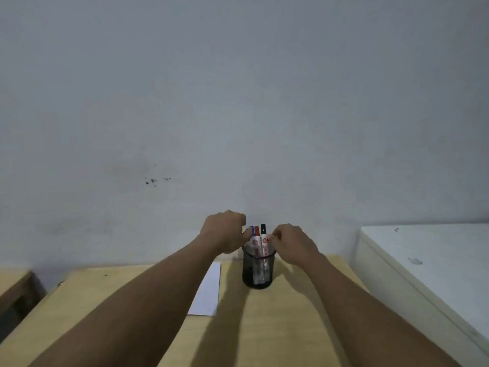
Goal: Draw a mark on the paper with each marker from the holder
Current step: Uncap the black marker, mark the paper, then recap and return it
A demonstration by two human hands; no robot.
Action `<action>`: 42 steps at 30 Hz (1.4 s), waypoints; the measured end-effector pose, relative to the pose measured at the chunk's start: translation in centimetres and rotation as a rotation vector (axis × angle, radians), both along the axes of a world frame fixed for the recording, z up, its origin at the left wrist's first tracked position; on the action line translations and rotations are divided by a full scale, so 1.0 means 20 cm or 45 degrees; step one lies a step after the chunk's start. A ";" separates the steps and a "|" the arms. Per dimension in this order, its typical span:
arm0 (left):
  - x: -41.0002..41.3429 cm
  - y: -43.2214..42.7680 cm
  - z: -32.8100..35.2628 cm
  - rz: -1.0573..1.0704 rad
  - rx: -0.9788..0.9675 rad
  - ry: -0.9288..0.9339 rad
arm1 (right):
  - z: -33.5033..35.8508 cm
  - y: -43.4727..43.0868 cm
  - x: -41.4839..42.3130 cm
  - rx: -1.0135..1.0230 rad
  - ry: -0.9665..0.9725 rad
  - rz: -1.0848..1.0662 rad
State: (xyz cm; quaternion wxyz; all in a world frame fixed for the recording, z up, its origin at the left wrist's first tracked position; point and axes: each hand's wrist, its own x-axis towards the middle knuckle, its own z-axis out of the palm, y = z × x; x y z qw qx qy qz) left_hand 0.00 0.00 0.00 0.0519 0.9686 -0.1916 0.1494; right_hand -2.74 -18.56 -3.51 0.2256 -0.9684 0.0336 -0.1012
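black mesh holder (258,271), three upright markers (256,238), white paper (209,290)

marker labels (255,242) blurred, nothing readable

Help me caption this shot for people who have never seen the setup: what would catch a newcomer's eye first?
Two bare forearms converge at the centre, the left hand and right hand closing in on markers in a black mesh holder on a pale wooden table. Blue, red and black caps stick up between the fingers. A white sheet of paper lies just left of the holder, partly under the left arm.
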 end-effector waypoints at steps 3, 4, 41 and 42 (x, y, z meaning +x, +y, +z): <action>0.07 -0.06 -0.04 -0.033 0.019 0.019 | -0.03 -0.01 0.07 0.062 0.018 -0.013; 0.08 -0.07 -0.06 -0.042 0.010 0.023 | -0.03 0.01 0.08 0.097 0.038 -0.020; -0.38 0.71 0.22 -0.071 -1.293 0.355 | 0.34 0.51 -0.22 1.835 0.116 0.314; -0.39 0.72 0.21 -0.073 -1.246 0.351 | 0.33 0.54 -0.23 1.890 0.127 0.327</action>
